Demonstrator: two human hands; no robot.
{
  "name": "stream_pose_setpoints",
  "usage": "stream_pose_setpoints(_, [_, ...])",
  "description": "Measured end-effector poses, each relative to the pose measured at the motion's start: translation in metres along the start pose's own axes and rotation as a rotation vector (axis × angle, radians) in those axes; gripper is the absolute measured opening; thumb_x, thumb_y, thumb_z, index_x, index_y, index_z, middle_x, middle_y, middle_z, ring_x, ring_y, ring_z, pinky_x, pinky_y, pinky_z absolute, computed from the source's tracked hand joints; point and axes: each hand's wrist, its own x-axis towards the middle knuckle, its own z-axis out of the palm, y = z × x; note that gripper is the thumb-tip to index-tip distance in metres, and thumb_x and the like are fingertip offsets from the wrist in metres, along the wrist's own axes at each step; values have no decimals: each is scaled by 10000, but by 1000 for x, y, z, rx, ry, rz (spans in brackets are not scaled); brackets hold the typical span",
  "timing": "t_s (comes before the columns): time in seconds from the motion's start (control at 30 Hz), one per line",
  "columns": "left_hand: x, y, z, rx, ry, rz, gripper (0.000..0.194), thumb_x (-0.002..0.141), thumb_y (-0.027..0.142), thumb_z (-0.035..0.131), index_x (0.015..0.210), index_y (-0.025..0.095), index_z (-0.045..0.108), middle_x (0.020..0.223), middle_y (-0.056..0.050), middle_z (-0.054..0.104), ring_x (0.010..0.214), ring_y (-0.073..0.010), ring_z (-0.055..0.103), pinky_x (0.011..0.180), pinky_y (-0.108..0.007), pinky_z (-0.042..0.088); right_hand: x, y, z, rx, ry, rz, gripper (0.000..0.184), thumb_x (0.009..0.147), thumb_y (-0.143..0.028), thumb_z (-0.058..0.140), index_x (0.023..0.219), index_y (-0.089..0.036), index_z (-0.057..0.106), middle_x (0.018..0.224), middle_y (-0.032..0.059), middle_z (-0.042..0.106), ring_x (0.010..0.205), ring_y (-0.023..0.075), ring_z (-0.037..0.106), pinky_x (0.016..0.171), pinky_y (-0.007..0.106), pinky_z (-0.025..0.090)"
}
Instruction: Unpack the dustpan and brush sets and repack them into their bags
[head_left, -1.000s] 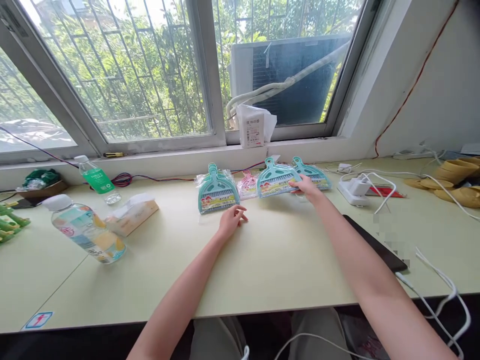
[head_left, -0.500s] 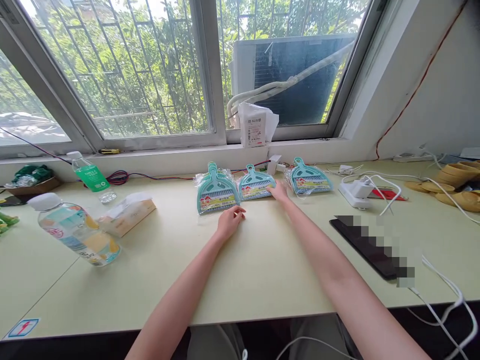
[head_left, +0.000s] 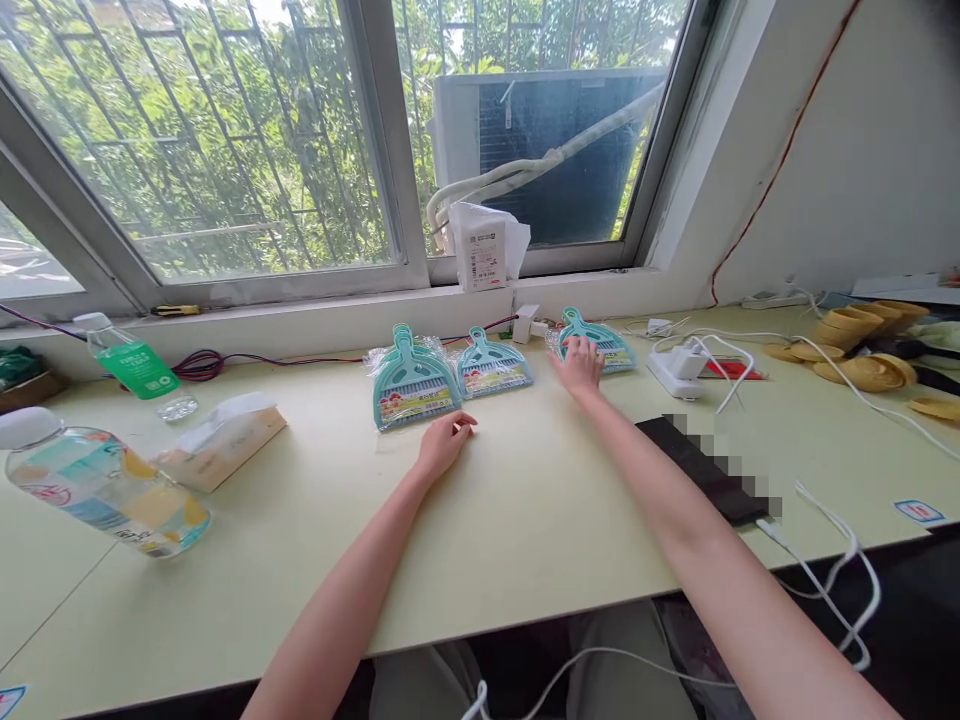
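Three teal mini dustpan-and-brush sets in clear plastic wrap lie in a row near the window wall. My left hand (head_left: 444,442) rests on the table just below the left dustpan set (head_left: 414,385), its fingers loosely bent and nothing in them. The middle dustpan set (head_left: 493,365) lies between my two hands, touched by neither. Over the left part of the right dustpan set (head_left: 615,350) is my right hand (head_left: 581,368), fingers stretched out and partly covering its label. Whether the fingertips press on the wrapping I cannot tell.
On the left stand a large drink bottle (head_left: 112,490), a green-labelled bottle (head_left: 139,365) and a tissue pack (head_left: 225,440). To the right are a white power strip (head_left: 675,372), a black phone-like device (head_left: 697,465), cables and yellowish-brown bowls (head_left: 862,372). A tissue packet (head_left: 484,255) sits on the sill.
My right hand has left the middle dustpan set and moved right to the right one. My left hand stays near the left set. The view has turned somewhat to the right.
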Motion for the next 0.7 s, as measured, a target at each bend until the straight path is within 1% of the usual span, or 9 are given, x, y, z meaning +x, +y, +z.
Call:
stream_pose_setpoints(0.07, [1,0,1,5,-2,6,252,822,221,435,922,242,665,848,15,709,766,-170,608,712,-273,422,0,16,-7,-142,-97,-3,425,902,-411,469,1187,-100,515,1214,221,540,1159,330,438,921,444,338])
stream_pose_setpoints(0.13, [1,0,1,11,-4,8,251,829,232,435,926,241,665,852,11,710,763,-172,608,712,-277,423,-1,24,-9,-220,-215,-15,413,894,-373,490,1185,-82,522,1204,226,554,1141,332,462,908,438,341])
stream_pose_setpoints(0.2, [1,1,1,16,-6,9,249,832,238,434,925,239,664,850,7,711,757,-174,607,708,-281,421,-3,22,-9,-257,-283,-53,352,902,-291,464,1168,-76,544,1200,224,566,1136,326,481,908,430,339])
stream_pose_setpoints(0.3, [1,1,1,19,-9,10,246,832,245,435,921,237,664,844,5,711,759,-178,605,705,-287,417,-5,12,-13,-280,-298,-90,303,888,-154,407,1122,-64,577,1172,228,585,1119,318,509,897,419,342])
stream_pose_setpoints(0.4, [-1,1,1,0,-4,15,241,824,246,442,911,232,665,833,-1,707,751,-179,597,702,-292,419,-3,6,-24,-217,-249,-51,306,888,-148,381,1107,-73,581,1142,223,595,1066,315,547,834,395,378])
stream_pose_setpoints(0.47, [-2,2,2,-66,-3,39,227,815,250,456,892,221,668,815,-14,700,728,-175,590,690,-290,432,1,6,-37,-151,-186,-22,308,895,-150,356,1103,-80,573,1119,215,598,1015,303,571,787,372,394])
stream_pose_setpoints(0.6, [-3,11,2,-458,-28,57,242,811,348,523,916,170,648,818,-59,684,648,-152,588,612,-271,459,7,1,-74,33,4,16,294,918,-155,293,1051,-111,551,1052,182,605,877,258,588,702,330,390])
stream_pose_setpoints(0.63, [-3,16,1,-573,-31,43,283,808,381,546,963,162,637,861,-75,686,662,-153,599,605,-270,467,5,-5,-84,93,63,4,288,930,-175,279,1024,-124,547,1031,168,606,849,247,581,684,321,385])
stream_pose_setpoints(0.7, [-4,25,-4,-780,-40,19,403,798,429,590,1108,172,590,1020,-109,678,779,-180,633,639,-289,499,-8,-26,-101,199,164,-89,287,949,-203,253,970,-148,533,980,142,604,796,226,560,649,306,372])
